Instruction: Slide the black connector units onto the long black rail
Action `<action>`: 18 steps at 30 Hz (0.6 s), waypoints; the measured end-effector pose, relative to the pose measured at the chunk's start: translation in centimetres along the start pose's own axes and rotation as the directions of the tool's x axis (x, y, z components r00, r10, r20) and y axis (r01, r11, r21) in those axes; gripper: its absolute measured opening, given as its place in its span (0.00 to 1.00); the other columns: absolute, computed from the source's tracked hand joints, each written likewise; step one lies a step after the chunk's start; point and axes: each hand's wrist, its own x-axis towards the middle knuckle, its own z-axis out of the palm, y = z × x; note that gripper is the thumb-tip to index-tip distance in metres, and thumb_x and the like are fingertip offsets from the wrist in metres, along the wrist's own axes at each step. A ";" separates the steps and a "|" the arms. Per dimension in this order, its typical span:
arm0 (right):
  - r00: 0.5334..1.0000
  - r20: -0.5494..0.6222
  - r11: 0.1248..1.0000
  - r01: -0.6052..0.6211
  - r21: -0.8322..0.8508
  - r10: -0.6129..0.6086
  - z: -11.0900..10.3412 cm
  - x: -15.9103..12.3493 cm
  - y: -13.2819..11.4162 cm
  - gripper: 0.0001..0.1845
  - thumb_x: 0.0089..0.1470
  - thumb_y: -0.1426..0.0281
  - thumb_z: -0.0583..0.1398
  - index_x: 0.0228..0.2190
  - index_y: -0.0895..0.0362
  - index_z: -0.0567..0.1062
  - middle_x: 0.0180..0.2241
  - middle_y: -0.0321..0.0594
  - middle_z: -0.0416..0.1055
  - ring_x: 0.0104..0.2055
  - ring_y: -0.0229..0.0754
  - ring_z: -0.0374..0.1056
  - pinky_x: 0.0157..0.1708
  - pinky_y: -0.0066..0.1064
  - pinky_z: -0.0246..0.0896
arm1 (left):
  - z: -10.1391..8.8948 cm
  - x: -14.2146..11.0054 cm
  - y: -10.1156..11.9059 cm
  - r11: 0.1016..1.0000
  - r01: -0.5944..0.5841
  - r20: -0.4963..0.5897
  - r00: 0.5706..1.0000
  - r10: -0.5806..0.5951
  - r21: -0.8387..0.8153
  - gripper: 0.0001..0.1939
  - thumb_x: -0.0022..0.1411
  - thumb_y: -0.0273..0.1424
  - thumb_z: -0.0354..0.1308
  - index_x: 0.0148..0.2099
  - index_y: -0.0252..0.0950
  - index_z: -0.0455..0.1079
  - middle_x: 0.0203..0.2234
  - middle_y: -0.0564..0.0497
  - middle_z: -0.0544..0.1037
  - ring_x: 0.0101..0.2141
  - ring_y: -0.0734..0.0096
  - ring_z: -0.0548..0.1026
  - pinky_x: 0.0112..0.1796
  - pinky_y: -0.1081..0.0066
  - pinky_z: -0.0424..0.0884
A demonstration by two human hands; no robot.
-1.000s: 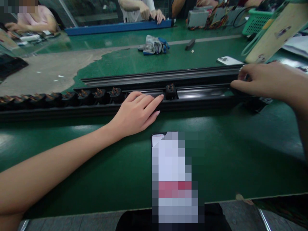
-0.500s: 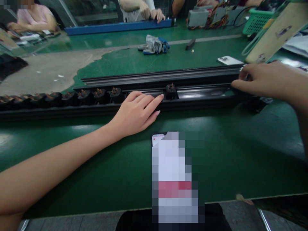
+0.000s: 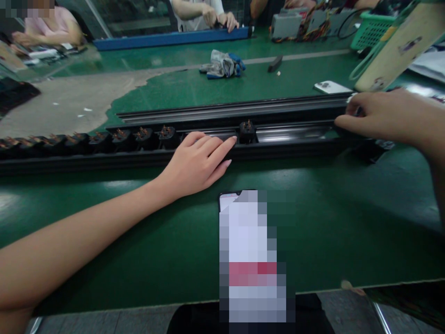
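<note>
A long black rail [image 3: 292,134] lies across the green table. My left hand [image 3: 198,162] rests flat on its near edge, fingers stretched out, fingertips just left of a lone black socket module [image 3: 247,131] with copper pins in the channel. A row of several like modules [image 3: 118,138] fills the rail's left part. My right hand [image 3: 378,116] curls over the rail's right end, fingers closed on it. A phone [image 3: 253,250] with a lit screen lies in front of me.
A second black rail [image 3: 229,109] lies behind the first. Farther back are crumpled grey-blue gloves [image 3: 224,65], a white phone [image 3: 330,86], a green basket [image 3: 370,30] and a blue tray [image 3: 167,39]. Other people's hands work at the far side.
</note>
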 end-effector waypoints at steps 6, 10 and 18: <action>1.000 -0.004 1.000 -0.003 -0.005 0.003 0.0 -0.2 -0.3 0.21 0.57 0.48 0.53 0.37 0.52 0.70 0.30 0.44 0.66 0.28 0.46 0.57 0.31 0.39 0.55 | 0.0 0.0 0.0 0.999 -0.028 -0.010 1.000 0.029 0.042 0.26 0.78 0.36 0.46 0.69 0.28 0.68 0.49 0.38 0.82 0.49 0.53 0.80 0.54 0.53 0.71; 1.000 0.004 1.000 -0.015 -0.017 0.015 0.1 0.1 -0.1 0.21 0.57 0.48 0.54 0.38 0.53 0.71 0.29 0.44 0.66 0.28 0.45 0.56 0.31 0.39 0.54 | 0.1 -0.1 -0.1 0.999 -0.031 -0.011 0.999 0.032 0.045 0.26 0.78 0.36 0.46 0.69 0.27 0.68 0.49 0.38 0.82 0.49 0.53 0.80 0.54 0.53 0.71; 1.000 0.011 1.000 -0.015 -0.015 0.015 0.1 0.1 -0.1 0.21 0.58 0.48 0.54 0.38 0.53 0.70 0.30 0.46 0.67 0.29 0.46 0.58 0.33 0.40 0.56 | 0.1 0.0 -0.1 1.000 -0.003 0.004 1.000 0.003 -0.004 0.26 0.77 0.36 0.47 0.70 0.30 0.67 0.49 0.39 0.81 0.50 0.52 0.79 0.55 0.51 0.70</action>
